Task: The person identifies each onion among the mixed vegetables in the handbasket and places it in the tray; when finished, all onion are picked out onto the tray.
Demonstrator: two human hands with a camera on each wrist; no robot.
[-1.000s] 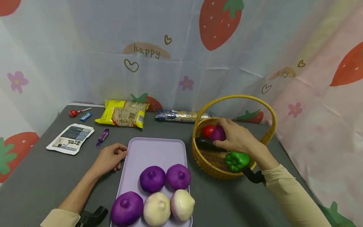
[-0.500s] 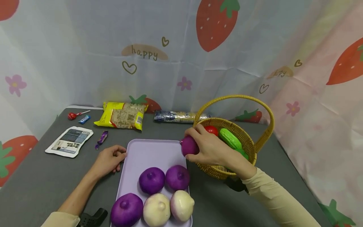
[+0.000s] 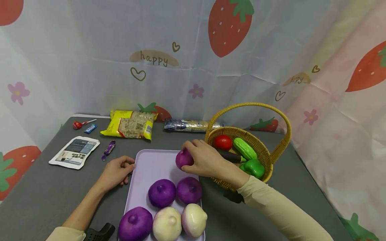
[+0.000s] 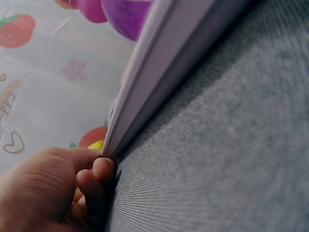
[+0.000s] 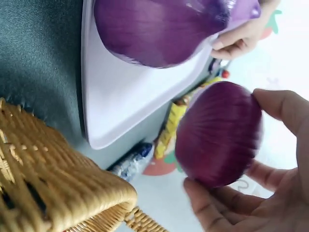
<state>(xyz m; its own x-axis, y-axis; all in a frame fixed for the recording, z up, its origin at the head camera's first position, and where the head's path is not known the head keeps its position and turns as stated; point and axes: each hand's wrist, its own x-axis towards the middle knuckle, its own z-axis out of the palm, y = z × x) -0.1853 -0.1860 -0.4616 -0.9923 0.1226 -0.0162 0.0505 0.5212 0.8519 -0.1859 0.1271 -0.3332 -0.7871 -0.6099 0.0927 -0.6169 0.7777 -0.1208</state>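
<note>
In the head view, my right hand (image 3: 208,159) holds a purple onion (image 3: 184,159) over the far part of the lilac tray (image 3: 150,160). The right wrist view shows thumb and fingers round this onion (image 5: 219,135), raised above the tray surface. My left hand (image 3: 117,170) is at the tray's left edge; in the left wrist view its thumb and curled finger pinch the rim (image 4: 133,92). Three purple onions, among them one at the front left (image 3: 135,223), and two whitish onions (image 3: 167,223) sit on the tray's near half.
Right of the tray stands a wicker basket (image 3: 268,164) with a tall handle, holding a tomato (image 3: 223,143), a cucumber (image 3: 245,149), an eggplant (image 3: 229,156) and a green pepper (image 3: 254,168). Behind lie a yellow bag (image 3: 129,124) and a shiny long packet (image 3: 190,125); a white pouch (image 3: 74,152) lies left.
My right hand has lifted the purple onion out of the basket and carried it left over the tray. The left hand has stayed at the tray's edge.
</note>
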